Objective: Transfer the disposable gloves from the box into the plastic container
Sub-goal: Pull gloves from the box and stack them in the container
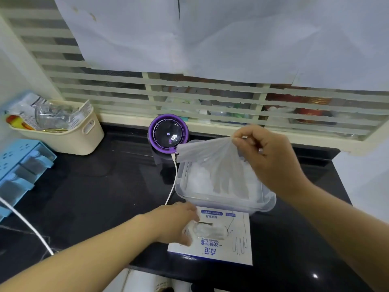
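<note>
The right hand pinches a thin clear glove by one end and holds it up over the plastic container, with the glove's loose length hanging down into the tub. The container sits on the black bench, touching the far edge of the glove box, and it already holds a pale heap of gloves, so the transfer looks well under way. The left hand rests on the box's left side, fingers curled round the crumpled gloves bulging from the slot in its top. How many gloves are left inside the box cannot be seen. Judging by that bulge, more remain to be pulled, and the glove now in the air is not yet let go into the container. A purple gadget with a white cable stands just behind.
</note>
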`<action>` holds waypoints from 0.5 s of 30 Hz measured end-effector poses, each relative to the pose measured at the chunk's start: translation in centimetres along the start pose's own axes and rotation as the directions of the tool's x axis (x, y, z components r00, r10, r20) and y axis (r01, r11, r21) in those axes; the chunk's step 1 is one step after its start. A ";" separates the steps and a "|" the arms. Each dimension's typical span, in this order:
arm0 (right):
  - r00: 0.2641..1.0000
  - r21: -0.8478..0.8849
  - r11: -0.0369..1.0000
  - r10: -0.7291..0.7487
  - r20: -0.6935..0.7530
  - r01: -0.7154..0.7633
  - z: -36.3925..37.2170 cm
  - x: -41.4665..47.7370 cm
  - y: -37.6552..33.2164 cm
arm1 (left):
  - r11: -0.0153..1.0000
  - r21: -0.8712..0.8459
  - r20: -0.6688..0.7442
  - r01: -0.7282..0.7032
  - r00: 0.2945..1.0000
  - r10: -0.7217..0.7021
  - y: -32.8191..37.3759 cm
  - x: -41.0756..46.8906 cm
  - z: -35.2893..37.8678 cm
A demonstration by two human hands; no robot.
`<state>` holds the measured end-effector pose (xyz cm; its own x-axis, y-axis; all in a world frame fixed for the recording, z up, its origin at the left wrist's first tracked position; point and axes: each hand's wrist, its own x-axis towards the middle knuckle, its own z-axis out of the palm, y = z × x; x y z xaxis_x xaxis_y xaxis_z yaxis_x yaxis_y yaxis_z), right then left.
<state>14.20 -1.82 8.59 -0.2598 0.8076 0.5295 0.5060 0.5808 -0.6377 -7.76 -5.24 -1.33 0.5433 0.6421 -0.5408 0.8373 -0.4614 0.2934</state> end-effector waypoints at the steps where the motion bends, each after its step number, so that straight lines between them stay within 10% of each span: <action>1: 1.000 -0.036 0.999 -0.028 0.012 0.029 -0.6 0.6 0.0 | 0.992 -0.127 0.005 0.004 1.000 -0.003 -0.1 -0.5 -1.1; 4: 0.996 -0.117 0.992 -0.048 0.076 0.057 -2.0 2.0 -0.3 | 0.798 -0.602 0.008 -0.019 1.000 0.030 -0.7 -2.5 -5.6; 7: 0.984 -0.198 0.977 -0.039 0.173 0.074 -2.7 2.8 -0.4 | 0.325 -0.937 -0.091 -0.131 0.987 0.135 -1.8 -4.3 -8.9; 10: 0.964 -0.287 0.943 -0.096 0.250 0.168 -2.8 3.4 -0.6 | 0.026 -0.981 -0.185 -0.191 0.971 0.149 -2.1 -4.5 -10.6; 15: 0.917 -0.360 0.888 -0.145 0.372 0.287 -2.9 4.1 -0.9 | -0.109 -0.956 -0.284 -0.274 0.955 0.090 0.1 -3.1 -11.8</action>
<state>15.13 0.67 12.93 -0.6178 0.6940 0.3697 0.6708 0.7105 -0.2127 -8.66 -0.04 9.65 0.6112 0.7453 -0.2663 -0.1817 0.4596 0.8694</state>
